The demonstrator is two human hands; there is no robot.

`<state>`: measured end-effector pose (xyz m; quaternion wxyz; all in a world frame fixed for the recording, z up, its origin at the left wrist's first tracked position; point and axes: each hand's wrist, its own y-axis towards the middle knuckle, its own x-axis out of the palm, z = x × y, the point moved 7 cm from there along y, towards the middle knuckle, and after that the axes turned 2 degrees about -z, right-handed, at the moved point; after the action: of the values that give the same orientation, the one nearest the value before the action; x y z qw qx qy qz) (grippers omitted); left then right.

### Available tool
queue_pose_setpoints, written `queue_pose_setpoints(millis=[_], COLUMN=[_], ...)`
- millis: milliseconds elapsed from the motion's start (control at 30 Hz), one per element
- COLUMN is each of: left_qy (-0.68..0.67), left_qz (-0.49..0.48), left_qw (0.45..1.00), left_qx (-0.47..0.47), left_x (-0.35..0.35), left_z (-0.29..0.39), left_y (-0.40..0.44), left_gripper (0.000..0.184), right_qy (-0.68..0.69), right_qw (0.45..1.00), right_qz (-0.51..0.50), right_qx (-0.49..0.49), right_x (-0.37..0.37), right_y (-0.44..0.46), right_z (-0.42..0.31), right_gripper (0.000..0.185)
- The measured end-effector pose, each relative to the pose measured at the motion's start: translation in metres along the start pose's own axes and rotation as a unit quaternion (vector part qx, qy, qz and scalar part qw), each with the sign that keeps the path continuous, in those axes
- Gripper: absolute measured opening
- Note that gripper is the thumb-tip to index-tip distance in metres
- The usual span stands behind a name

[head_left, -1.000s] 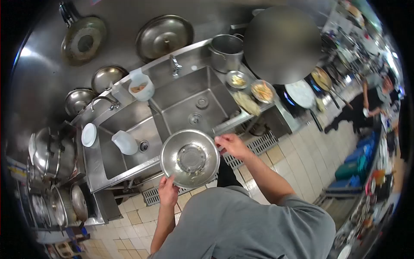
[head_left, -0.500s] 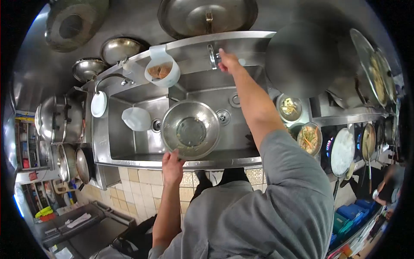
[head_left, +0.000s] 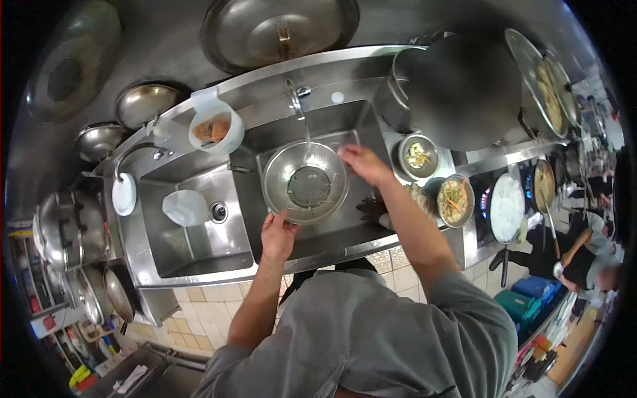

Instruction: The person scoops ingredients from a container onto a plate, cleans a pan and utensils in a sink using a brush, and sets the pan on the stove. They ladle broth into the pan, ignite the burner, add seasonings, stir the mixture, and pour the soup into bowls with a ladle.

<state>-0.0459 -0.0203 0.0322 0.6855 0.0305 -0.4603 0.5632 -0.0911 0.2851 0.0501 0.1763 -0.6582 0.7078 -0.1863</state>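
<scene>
A round stainless-steel bowl (head_left: 282, 174) is in the right basin, under the tap (head_left: 294, 99). Water runs from the spout into it, and small food scraps cling to its inside. At the near-left rim, my left hand (head_left: 277, 237) grips the bowl between thumb and fingers. My right hand (head_left: 363, 164) is beside the upper-right rim, its fingers loosely bent and apart; whether they touch the metal I cannot tell. A dark, crumpled item (head_left: 375, 211) lies in the basin below my right wrist.
The left basin (head_left: 229, 247) holds a translucent plastic container (head_left: 186, 207). A white tub (head_left: 225, 136) with brown contents hangs at the back edge. Right of the sink are a bowl of cut food (head_left: 418, 157), a pan with noodle-like food (head_left: 456, 201) and stove pans (head_left: 507, 209). Another person (head_left: 584, 249) stands far right.
My right hand has left the tap and come down to the bowl. Water now runs. The bowl has moved right from the divider to under the spout, with my left hand on its rim.
</scene>
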Motion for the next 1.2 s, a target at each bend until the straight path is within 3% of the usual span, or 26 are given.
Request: queue_pose_setpoints(millis=[133,200,233,300,367,433,500,533,567,600,633,700,733,800,833,867,933,967,1033,1167,1200], left_qy=[0.035,0.033,0.053,0.075,0.232,0.338,0.566,0.568,0.645,0.687,0.690,0.746,0.787,0.799,0.690,0.532,0.256,0.254,0.217,0.193,0.280], left_qz=[-0.001,0.002,-0.026,-0.061,-0.077,-0.096,-0.144,-0.143,-0.233,-0.310,-0.308,-0.293,-0.155,-0.022,0.050,0.120,0.188,0.190,0.091,0.067,0.082], left_qw=[0.998,0.997,0.997,0.994,0.969,0.936,0.795,0.795,0.660,0.490,0.490,0.411,0.455,0.529,0.709,0.838,0.948,0.948,0.970,0.976,0.955], left_qx=[-0.049,-0.070,-0.056,-0.044,-0.040,0.032,0.163,0.160,0.307,0.438,0.433,0.434,0.386,0.285,0.136,-0.022,-0.038,-0.038,-0.057,-0.076,-0.059], left_x=[0.016,0.018,0.011,0.005,0.011,0.065,0.149,0.160,0.189,0.206,0.201,0.191,0.148,0.073,0.039,0.006,-0.066,-0.077,-0.068,-0.040,-0.037], left_z=[-0.004,-0.012,-0.021,-0.027,-0.022,0.009,0.051,0.051,0.052,0.046,0.046,0.043,0.044,0.047,0.040,0.023,-0.019,-0.030,-0.062,-0.076,-0.064], left_y=[0.039,0.059,0.079,0.127,0.180,0.205,0.181,0.188,0.181,0.163,0.158,0.144,0.167,0.180,0.171,0.152,0.145,0.135,0.123,0.109,0.116], left_gripper=[0.007,0.004,0.007,0.012,0.017,0.016,0.017,0.017,0.016,0.018,0.018,0.024,0.022,0.014,0.012,0.011,0.015,0.015,0.021,0.017,0.014], right_qy=[0.048,0.039,0.040,-0.072,-0.123,-0.161,-0.213,-0.264,-0.261,-0.249,-0.237,-0.257,-0.280,-0.281,-0.285,-0.284,-0.267,-0.269,-0.330,-0.325,-0.370], right_qw=[0.996,0.989,0.988,0.949,0.945,0.963,0.952,0.938,0.939,0.949,0.957,0.956,0.951,0.954,0.955,0.955,0.963,0.963,0.942,0.945,0.927], right_qz=[0.050,0.129,0.131,0.220,0.236,0.217,0.209,0.196,0.193,0.173,0.151,0.122,0.099,0.083,0.065,0.063,0.034,0.031,0.028,0.007,-0.016], right_qx=[0.048,-0.067,-0.065,-0.215,-0.192,-0.015,-0.062,-0.111,-0.108,-0.087,-0.066,-0.074,-0.084,-0.067,-0.050,-0.051,-0.008,-0.007,-0.054,-0.045,-0.052], right_x=[0.000,0.001,0.003,-0.004,-0.006,-0.006,-0.002,0.004,0.006,0.009,0.012,0.012,0.013,0.013,0.013,0.013,0.015,0.015,0.018,0.026,0.030], right_y=[-0.050,-0.081,-0.084,-0.097,-0.111,-0.114,-0.120,-0.125,-0.130,-0.132,-0.134,-0.136,-0.134,-0.134,-0.135,-0.135,-0.132,-0.130,-0.126,-0.127,-0.128], right_z=[0.019,-0.016,-0.008,-0.015,-0.001,0.041,0.078,0.086,0.092,0.101,0.108,0.115,0.116,0.107,0.102,0.095,0.091,0.093,0.092,0.086,0.085], right_gripper=[0.051,0.040,0.040,0.039,0.041,0.041,0.043,0.044,0.044,0.046,0.047,0.047,0.047,0.046,0.046,0.046,0.044,0.044,0.045,0.046,0.047])
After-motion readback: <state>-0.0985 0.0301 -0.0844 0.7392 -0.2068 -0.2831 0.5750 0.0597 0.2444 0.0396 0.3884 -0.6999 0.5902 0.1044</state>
